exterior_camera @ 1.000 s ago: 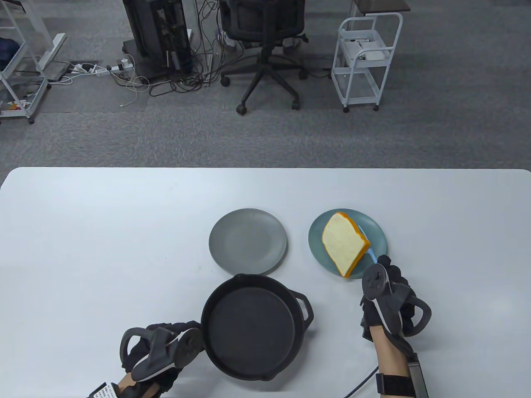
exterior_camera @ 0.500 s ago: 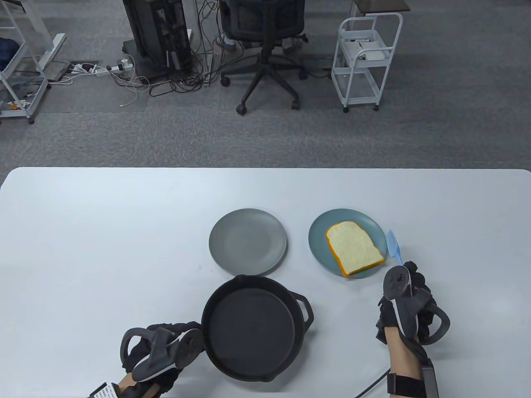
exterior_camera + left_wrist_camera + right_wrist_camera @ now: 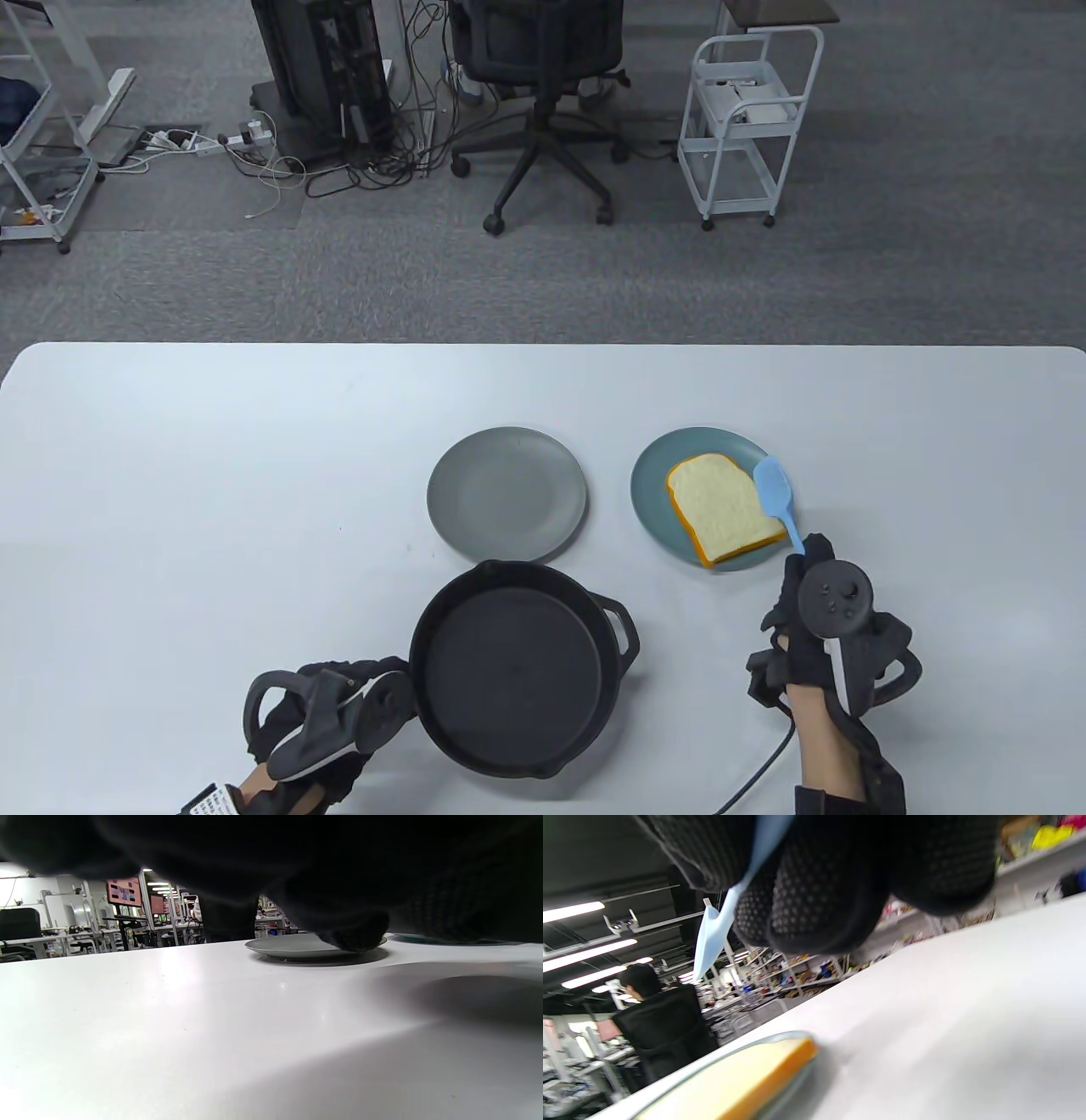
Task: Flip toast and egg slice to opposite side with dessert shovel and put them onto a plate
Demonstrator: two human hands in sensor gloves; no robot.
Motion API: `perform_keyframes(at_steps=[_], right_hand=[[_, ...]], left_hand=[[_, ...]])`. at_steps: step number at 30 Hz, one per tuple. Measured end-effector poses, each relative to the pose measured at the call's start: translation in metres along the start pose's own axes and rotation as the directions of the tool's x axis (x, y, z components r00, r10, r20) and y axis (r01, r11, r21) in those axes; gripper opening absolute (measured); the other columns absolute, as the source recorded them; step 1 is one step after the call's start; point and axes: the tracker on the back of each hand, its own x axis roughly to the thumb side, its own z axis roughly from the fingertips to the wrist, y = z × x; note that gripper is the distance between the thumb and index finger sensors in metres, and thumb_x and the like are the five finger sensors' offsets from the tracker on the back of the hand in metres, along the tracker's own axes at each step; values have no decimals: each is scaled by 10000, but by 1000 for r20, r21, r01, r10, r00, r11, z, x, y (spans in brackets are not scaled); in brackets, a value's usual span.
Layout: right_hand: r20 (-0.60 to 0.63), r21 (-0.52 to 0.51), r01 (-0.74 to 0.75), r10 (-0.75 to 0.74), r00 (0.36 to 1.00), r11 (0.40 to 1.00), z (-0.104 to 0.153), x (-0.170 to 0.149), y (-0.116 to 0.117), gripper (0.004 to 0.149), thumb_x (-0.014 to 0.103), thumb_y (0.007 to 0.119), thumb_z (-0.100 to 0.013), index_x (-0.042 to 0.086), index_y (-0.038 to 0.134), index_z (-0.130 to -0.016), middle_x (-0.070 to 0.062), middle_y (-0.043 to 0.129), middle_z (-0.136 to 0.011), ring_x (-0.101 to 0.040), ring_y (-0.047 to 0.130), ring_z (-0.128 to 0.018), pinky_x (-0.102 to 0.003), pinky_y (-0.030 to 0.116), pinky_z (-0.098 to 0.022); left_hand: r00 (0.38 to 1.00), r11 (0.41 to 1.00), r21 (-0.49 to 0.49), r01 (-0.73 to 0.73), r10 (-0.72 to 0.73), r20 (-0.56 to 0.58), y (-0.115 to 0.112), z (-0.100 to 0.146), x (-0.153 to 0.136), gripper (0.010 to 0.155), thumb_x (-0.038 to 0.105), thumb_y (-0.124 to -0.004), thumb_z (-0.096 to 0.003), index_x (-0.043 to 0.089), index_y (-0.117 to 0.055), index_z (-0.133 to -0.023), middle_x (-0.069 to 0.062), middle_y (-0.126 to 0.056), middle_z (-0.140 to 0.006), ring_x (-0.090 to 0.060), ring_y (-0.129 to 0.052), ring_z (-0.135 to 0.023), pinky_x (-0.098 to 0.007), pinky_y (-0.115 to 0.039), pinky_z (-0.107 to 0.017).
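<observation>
The toast [image 3: 721,508] lies flat on the blue plate [image 3: 649,492], just ahead of the right hand [image 3: 819,632] and far from the left hand [image 3: 318,722]. The right hand grips the blue shovel [image 3: 776,492], whose blade points up over the toast's right edge. The left hand sits by the pan [image 3: 513,671] on the bench [image 3: 212,509]; I cannot tell its grip. No egg shows.
</observation>
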Motion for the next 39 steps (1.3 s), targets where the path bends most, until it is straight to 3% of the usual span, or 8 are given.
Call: perform_keyframes(at_steps=[6,12,19,28,39], right_hand=[[153,70,60,-70,986,996,21,22,-4,469,445,828,-444,161,925,-805,52,1098,-453,-113,1061,-236,-363,898,-254],[313,255,100,-180,932,962,53,58,-1,470,492,831,-430,150,971,-720,83,1081,-326,-101,1065,-177,-357,906,-215],[324,463,192,-367,872,865,82,77,8,473,504,825,-427,145,981,-693,94,1076,-305,-101,1071,-172,-356,909,-209],[321,491,213,-402,858,845,90,79,11,472,502,819,-432,151,971,-710,89,1075,-332,-108,1073,-201,-361,907,-229],[318,509,196,-395,862,838,93,81,16,474,500,815,-434,149,969,-713,86,1076,-337,-113,1074,-207,-363,907,-235]], left_hand=[[1000,1000,12,-1,1,5,1,0,-2,476,617,-853,-298,322,-974,-652,145,-1014,-221,-121,-959,-20,-354,-895,-182],[1000,1000,23,-12,13,-7,2,-1,-6,476,616,-853,-298,322,-975,-652,144,-1015,-221,-123,-960,-20,-355,-895,-183],[1000,1000,18,-5,5,3,0,-5,-11,481,619,-850,-294,325,-974,-654,141,-1024,-236,-127,-970,-34,-357,-895,-205],[992,997,1,-80,79,103,-14,-16,-21,477,618,-849,-287,329,-972,-645,139,-1025,-243,-130,-970,-38,-358,-893,-198],[990,999,-26,-25,28,141,-29,-21,-17,482,622,-845,-280,331,-971,-644,140,-1026,-249,-129,-972,-43,-357,-894,-203]])
